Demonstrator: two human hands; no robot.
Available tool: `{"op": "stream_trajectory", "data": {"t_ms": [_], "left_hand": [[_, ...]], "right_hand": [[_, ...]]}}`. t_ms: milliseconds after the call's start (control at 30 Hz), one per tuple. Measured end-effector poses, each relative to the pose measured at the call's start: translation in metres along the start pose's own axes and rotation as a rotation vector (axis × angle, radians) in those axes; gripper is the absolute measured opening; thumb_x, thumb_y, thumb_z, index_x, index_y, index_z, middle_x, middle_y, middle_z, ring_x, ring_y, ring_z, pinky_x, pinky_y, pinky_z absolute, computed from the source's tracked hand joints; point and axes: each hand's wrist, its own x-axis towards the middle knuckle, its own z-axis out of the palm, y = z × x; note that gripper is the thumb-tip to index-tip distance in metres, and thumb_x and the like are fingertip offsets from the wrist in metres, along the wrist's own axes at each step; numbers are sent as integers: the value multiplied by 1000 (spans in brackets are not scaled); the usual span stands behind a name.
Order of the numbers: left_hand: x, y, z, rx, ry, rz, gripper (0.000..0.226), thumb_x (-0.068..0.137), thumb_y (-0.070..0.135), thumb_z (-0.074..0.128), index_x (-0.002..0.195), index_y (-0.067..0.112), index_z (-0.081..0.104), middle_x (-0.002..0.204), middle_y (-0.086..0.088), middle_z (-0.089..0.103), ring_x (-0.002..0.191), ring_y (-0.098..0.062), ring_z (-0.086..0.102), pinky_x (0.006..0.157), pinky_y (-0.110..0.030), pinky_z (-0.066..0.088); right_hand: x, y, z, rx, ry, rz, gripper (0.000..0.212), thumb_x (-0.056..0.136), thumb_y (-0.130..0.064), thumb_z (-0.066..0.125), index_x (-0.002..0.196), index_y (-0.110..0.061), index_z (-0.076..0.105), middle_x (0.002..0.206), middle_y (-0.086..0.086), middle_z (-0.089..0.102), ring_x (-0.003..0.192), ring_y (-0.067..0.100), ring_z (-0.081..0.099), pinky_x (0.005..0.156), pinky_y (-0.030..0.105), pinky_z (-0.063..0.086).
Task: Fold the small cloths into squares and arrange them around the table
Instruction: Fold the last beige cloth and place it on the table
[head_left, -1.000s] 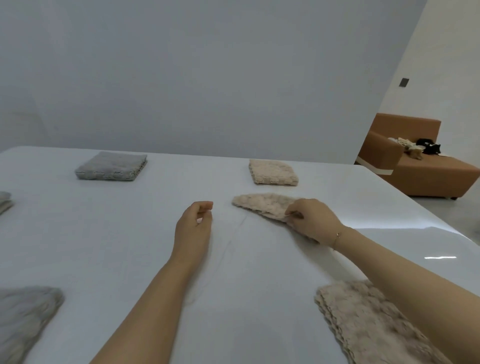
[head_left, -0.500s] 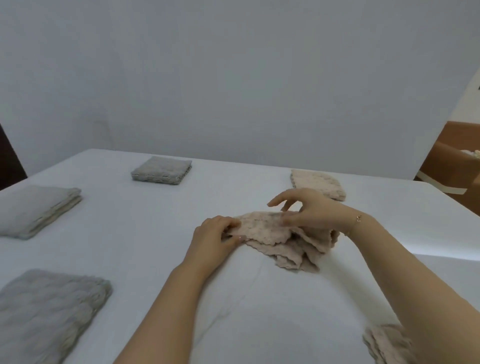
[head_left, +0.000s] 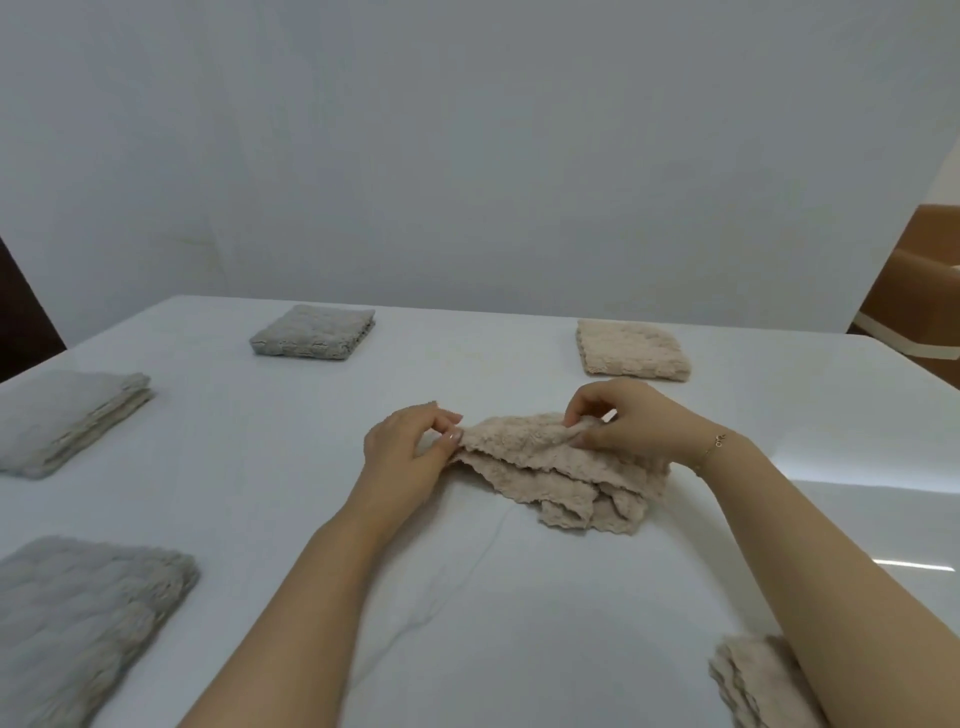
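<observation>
A crumpled beige cloth (head_left: 550, 467) lies loosely bunched at the middle of the white table (head_left: 467, 597). My left hand (head_left: 408, 452) pinches its left corner. My right hand (head_left: 628, 423) pinches its upper right edge and lifts it slightly. Folded squares lie around the table: a grey cloth (head_left: 314, 332) at the far left, a beige cloth (head_left: 631, 348) at the far right, a second grey cloth (head_left: 62, 418) on the left edge, a third grey cloth (head_left: 78, 623) at the near left, and another beige cloth (head_left: 758, 680) at the near right, partly hidden by my right forearm.
A plain white wall stands right behind the table's far edge. A brown sofa (head_left: 919, 291) shows at the right edge of the view. A dark patch (head_left: 21, 317) shows beyond the table's left side.
My view turned left. My left hand went to the beige cloth and took its left corner. The cloth came loose from flat into a bunch, and my right hand now pinches its top edge.
</observation>
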Motion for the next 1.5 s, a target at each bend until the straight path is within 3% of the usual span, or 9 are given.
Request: {"op": "stream_trajectory", "data": {"t_ms": [200,400,600,700,800,933,1167,1300,1500], "left_hand": [[-5,31,-22,-448,-16,-152,18,95,20,54,78,15,58,63,0,55,53,-12,45,47,-19,33],[-5,25,-32,-677,-115,-507,14,91,23,59,91,11,66,81,-5,70,66,-14,65,57,-21,51],[-1,0,-31,-813,151,-554,46,88,25,66,128,10,48,114,-14,65,92,-20,67,76,-31,55],[-1,-2,-35,-226,200,-413,55,85,30,69,133,22,43,135,-2,48,121,-18,49,101,-37,42],[-7,16,-38,177,146,-92,34,84,24,70,116,24,59,124,5,54,116,-10,50,98,-20,40],[-30,46,-21,37,-116,131,12,80,14,73,83,25,69,87,10,64,79,-5,59,70,-13,44],[-50,34,11,278,-450,270,39,70,65,65,99,39,65,100,24,51,102,2,46,85,-17,40],[-44,30,4,248,-473,245,6,81,38,70,82,33,65,92,18,56,94,-1,50,79,-21,42],[-29,18,-32,121,-326,113,17,82,3,68,79,20,68,85,10,63,82,-1,55,72,-12,40]], "right_hand": [[-6,-6,-11,612,-129,108,6,86,-12,67,90,-15,67,82,4,64,71,17,56,66,24,48],[8,3,7,855,-188,362,42,73,-31,76,108,-9,68,104,12,65,92,25,60,70,30,46],[8,12,9,1437,232,393,36,94,-17,53,124,1,52,123,20,60,80,24,71,59,26,58],[4,6,2,1173,314,342,30,93,-20,53,119,-4,55,129,18,56,105,29,63,90,37,53],[-9,-13,-15,569,77,160,31,91,-28,59,121,-24,57,128,-1,57,115,16,57,98,37,48],[-24,-34,-30,192,-283,70,50,75,-35,77,119,-43,55,123,-24,50,114,-7,48,95,22,41],[-8,-21,-4,-51,-222,112,22,76,-27,76,95,-26,64,93,-15,63,85,13,61,77,28,49],[-6,-15,-7,21,-91,124,10,80,-16,70,90,-17,70,80,-12,65,70,13,61,57,19,47],[12,-16,-22,18,88,101,11,84,-12,66,92,-12,74,77,1,68,66,13,60,54,16,49]]}}
